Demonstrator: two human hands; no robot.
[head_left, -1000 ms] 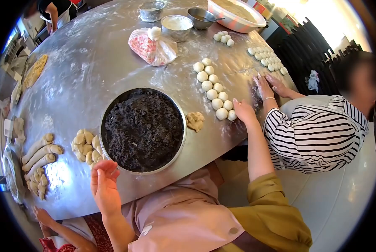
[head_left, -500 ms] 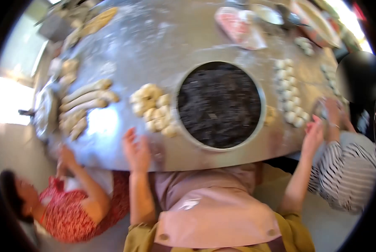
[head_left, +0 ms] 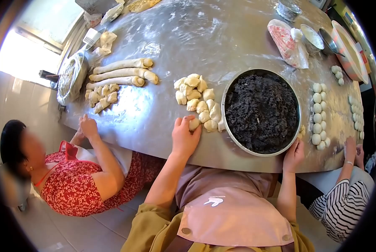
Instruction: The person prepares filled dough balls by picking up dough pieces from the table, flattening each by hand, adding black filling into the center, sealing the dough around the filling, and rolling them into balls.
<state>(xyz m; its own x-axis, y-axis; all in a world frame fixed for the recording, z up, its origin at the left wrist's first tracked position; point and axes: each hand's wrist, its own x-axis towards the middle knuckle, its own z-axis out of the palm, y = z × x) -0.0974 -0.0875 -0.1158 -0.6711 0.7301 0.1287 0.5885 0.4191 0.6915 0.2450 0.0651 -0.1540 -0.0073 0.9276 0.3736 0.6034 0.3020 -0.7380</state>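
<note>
Your left hand (head_left: pixel 186 136) has its fingers and thumb around a dough piece (head_left: pixel 194 123), beside the pile of cut dough (head_left: pixel 192 93) toward the table's (head_left: pixel 154 128) near edge. Your right hand (head_left: pixel 294 156) is at the near-right rim of the round pan (head_left: pixel 264 154), which holds a dark crumbly mass (head_left: pixel 261 109); you can't tell whether it grips the rim. Toward the left edge lie three dough rolls (head_left: pixel 122 74); toward the right edge, white balls (head_left: pixel 317 118) form a double row.
</note>
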